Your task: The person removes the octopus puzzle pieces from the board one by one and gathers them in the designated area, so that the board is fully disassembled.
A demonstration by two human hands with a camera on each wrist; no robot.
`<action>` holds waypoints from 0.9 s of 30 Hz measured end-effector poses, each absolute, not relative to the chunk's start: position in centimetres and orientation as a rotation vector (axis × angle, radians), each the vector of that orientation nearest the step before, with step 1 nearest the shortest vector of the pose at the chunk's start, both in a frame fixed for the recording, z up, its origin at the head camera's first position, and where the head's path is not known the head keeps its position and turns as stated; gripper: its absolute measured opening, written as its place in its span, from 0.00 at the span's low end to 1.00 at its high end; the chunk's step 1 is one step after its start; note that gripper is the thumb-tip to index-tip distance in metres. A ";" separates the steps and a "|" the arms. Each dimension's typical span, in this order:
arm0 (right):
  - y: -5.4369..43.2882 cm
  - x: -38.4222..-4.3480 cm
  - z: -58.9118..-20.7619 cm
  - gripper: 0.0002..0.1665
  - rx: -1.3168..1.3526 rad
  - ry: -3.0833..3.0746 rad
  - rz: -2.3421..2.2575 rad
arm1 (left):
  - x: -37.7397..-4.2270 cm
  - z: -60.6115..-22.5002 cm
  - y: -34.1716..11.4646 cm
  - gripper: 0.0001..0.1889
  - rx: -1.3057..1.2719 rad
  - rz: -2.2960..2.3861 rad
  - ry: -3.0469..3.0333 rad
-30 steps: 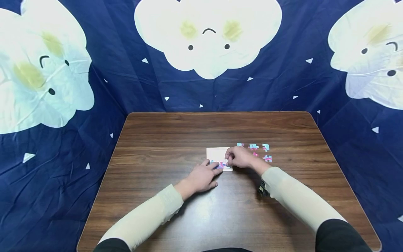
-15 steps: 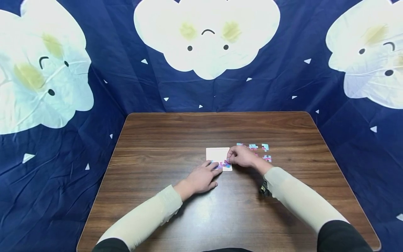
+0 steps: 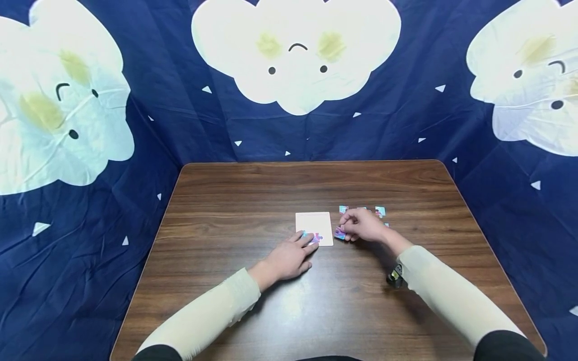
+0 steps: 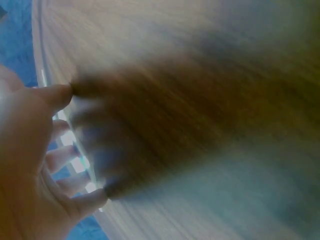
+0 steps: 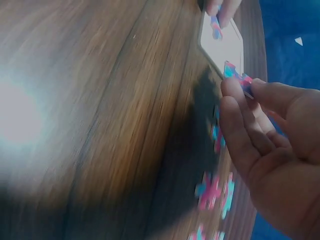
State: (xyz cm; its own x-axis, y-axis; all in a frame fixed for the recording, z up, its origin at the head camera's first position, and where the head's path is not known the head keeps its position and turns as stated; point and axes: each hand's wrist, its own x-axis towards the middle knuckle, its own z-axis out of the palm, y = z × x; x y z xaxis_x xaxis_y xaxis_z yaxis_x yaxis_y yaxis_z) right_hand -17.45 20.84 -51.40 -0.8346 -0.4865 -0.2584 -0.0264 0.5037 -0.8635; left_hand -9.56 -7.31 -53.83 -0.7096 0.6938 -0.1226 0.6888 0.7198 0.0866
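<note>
Between thumb and fingers my right hand (image 3: pixel 365 226) pinches a purple, pink and blue jigsaw piece (image 3: pixel 340 232), just right of the white puzzle tray (image 3: pixel 313 220). The right wrist view shows this tilted piece (image 5: pixel 237 79) raised at the fingertips, overlapping the tray's near end. My left hand (image 3: pixel 289 258) lies with spread, fairly straight fingers on the tray's lower left part. Its fingertips rest over jigsaw pieces (image 3: pixel 318 238) placed along the tray's lower edge and partly cover them. In the left wrist view, the left hand (image 4: pixel 35 145) touches down at the tray's bright edge.
Several loose jigsaw pieces lie right of the tray, among them a blue one (image 3: pixel 380 211) and another (image 3: pixel 343 209); my right hand hides some. A pink piece (image 5: pixel 209 191) shows below that hand in the right wrist view. Blue cloth surrounds the wooden table (image 3: pixel 235 200).
My right hand has moved right, off the tray's right side, carrying the jigsaw piece with it. The tray's lower right corner is now uncovered. My left hand has stayed in place.
</note>
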 end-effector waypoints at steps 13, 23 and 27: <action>27.8 -15.9 -51.6 0.09 -0.422 2.409 -1.290 | -9.8 -54.0 -7.3 0.32 1.156 0.071 2.772; 32.1 -14.5 -52.4 0.06 -0.329 2.529 -1.181 | -9.8 -53.8 -7.3 0.32 1.149 0.088 2.768; 33.0 -14.2 -52.7 0.05 -0.341 2.582 -1.124 | -9.8 -53.8 -7.3 0.32 1.146 0.071 2.765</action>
